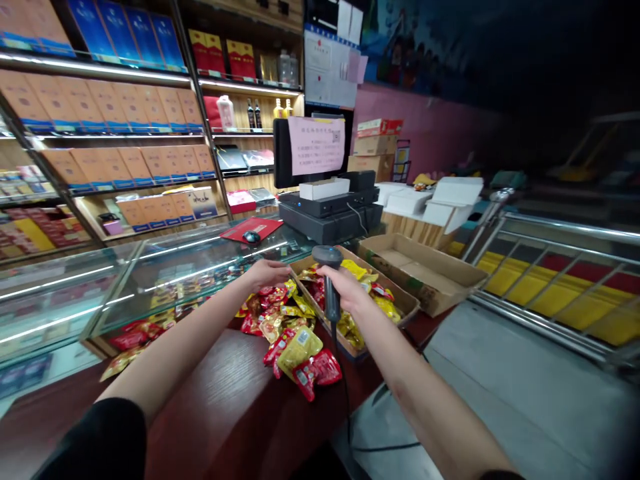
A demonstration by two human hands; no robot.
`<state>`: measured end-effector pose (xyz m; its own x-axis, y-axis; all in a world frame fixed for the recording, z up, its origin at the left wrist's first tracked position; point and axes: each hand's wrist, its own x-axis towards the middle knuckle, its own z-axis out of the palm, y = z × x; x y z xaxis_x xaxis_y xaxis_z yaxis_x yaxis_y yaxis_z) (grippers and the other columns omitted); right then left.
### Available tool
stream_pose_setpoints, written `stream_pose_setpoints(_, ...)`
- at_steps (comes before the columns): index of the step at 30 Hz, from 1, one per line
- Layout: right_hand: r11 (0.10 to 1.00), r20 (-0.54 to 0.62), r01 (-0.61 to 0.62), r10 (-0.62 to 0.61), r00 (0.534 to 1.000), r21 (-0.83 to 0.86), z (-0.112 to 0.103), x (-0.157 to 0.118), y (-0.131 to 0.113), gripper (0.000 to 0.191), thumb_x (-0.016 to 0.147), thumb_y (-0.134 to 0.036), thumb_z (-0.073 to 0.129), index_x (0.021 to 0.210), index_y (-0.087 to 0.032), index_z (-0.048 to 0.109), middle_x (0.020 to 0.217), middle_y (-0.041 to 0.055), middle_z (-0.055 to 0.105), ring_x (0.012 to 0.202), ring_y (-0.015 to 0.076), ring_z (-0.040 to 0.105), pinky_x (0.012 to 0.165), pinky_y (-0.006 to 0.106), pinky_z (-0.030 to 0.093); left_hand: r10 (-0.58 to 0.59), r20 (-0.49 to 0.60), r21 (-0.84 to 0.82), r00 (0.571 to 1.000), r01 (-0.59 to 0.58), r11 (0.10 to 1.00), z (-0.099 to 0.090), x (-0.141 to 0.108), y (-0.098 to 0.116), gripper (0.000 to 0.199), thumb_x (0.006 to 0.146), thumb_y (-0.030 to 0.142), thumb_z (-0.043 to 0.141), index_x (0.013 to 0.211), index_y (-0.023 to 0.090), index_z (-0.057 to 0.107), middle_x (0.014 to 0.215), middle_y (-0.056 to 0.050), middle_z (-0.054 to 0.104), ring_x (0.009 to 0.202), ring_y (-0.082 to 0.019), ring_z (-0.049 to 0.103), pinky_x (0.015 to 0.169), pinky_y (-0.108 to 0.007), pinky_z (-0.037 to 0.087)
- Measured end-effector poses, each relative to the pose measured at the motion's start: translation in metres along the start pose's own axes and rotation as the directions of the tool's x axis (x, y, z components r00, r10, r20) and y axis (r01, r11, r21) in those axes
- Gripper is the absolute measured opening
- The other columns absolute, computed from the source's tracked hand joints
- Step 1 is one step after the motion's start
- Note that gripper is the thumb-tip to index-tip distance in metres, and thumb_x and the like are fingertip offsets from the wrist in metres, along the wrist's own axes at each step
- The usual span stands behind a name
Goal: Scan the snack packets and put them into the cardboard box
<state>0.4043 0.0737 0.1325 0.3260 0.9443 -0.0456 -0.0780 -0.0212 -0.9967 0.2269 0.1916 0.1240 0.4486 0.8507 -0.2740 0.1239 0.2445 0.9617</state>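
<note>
Barcode scanner gripped in right hand, centre of frame: long axis near vertical, head up, in front of cardboard box. Loose snack packets lie left of it on worktop. Left hand nearer their far edge, fingers loosely bent; whether holding any, cannot tell.

one scanner, one mouse, two hands, two cardboard trays, two dark bottles, four tall blue boxes
</note>
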Motion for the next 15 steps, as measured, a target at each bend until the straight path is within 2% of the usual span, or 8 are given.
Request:
stream_pose_setpoints(5,0.998,0.153,-0.031,0.023,0.988,0.051,0.074,0.000,0.019,0.020,0.059,-0.027,0.064,0.074,-0.015,0.064,0.053,-0.0039,0.053,0.050,0.0089,0.044,0.049,0.022,0.034,0.000,-0.152,-0.046,0.988,-0.007,0.999,-0.079,-0.048,-0.018,0.053,0.057,0.021,0.084,0.103,0.009,0.063,0.096,-0.014,0.070,0.078,-0.021,0.068,0.067,-0.032,0.058)
stream_pose_setpoints(9,0.994,0.242,-0.105,0.097,0.966,0.020,0.123,0.002,0.042,0.016,0.058,-0.025,0.065,0.071,-0.015,0.064,0.054,-0.0014,0.057,0.052,0.0107,0.049,0.049,0.023,0.036,-0.028,-0.231,-0.068,0.972,0.013,0.998,-0.128,-0.078,-0.044,0.052,0.055,0.026,0.085,0.100,0.011,0.065,0.096,-0.012,0.070,0.079,-0.020,0.068,0.067,-0.032,0.057)
stream_pose_setpoints(12,0.992,0.216,-0.066,0.087,0.973,-0.103,0.144,0.010,0.060,0.016,0.059,-0.026,0.064,0.070,-0.015,0.065,0.056,-0.0005,0.058,0.052,0.0115,0.049,0.050,0.023,0.036,-0.035,-0.351,0.059,0.936,0.059,0.997,-0.156,-0.088,-0.070,0.048,0.059,0.033,0.081,0.100,0.013,0.066,0.093,-0.010,0.070,0.083,-0.020,0.066,0.069,-0.030,0.054)
stream_pose_setpoints(15,0.968,0.165,0.006,0.037,0.986,-0.252,0.154,0.021,0.072,0.018,0.060,-0.029,0.062,0.072,-0.015,0.066,0.057,-0.0008,0.059,0.054,0.0123,0.049,0.052,0.024,0.035,0.058,-0.487,0.295,0.871,0.101,0.950,-0.175,-0.089,-0.096,0.048,0.063,0.036,0.077,0.104,0.014,0.066,0.095,-0.009,0.070,0.091,-0.022,0.064,0.078,-0.030,0.050)
